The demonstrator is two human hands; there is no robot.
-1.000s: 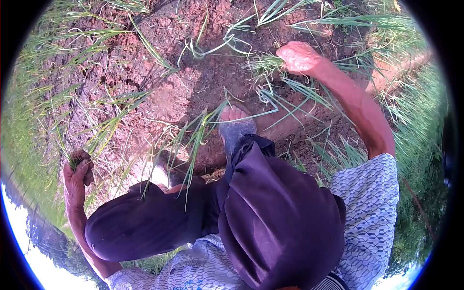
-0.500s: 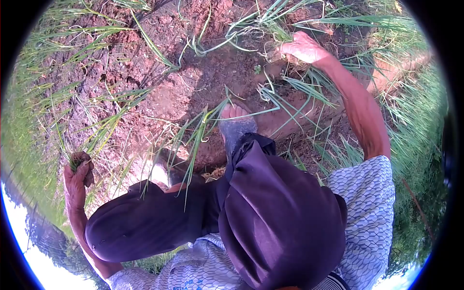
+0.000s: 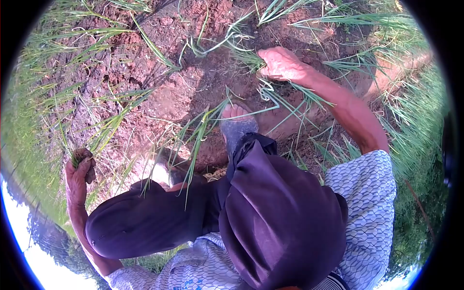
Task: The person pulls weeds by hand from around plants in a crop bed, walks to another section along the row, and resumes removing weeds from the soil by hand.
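My left hand (image 3: 76, 180) is closed around a small clump of grass (image 3: 76, 157) at the far left. Dark mud sticks to its fingers. Low over the soil in the upper right, my right hand (image 3: 282, 64) has its fingers curled in on a tuft of thin green grass (image 3: 249, 59). The fingertips are partly hidden, as is the base of the tuft. Long-leaved green plants that look like onions (image 3: 307, 96) lean beside the right wrist. A pale, bent onion-like stalk (image 3: 212, 48) lies just beyond the tuft.
My bare, muddy foot (image 3: 237, 123) stands on the reddish soil (image 3: 164, 99) between plants. Drooping long leaves (image 3: 198, 130) hang in front of my dark-trousered knees (image 3: 285, 217). Dense green growth (image 3: 420, 121) borders the right side, and more rows of plants (image 3: 72, 53) stand at the left.
My right hand has moved left and slightly down in the view, from the long leaves at the upper right to the grass tuft. My left hand has hardly moved.
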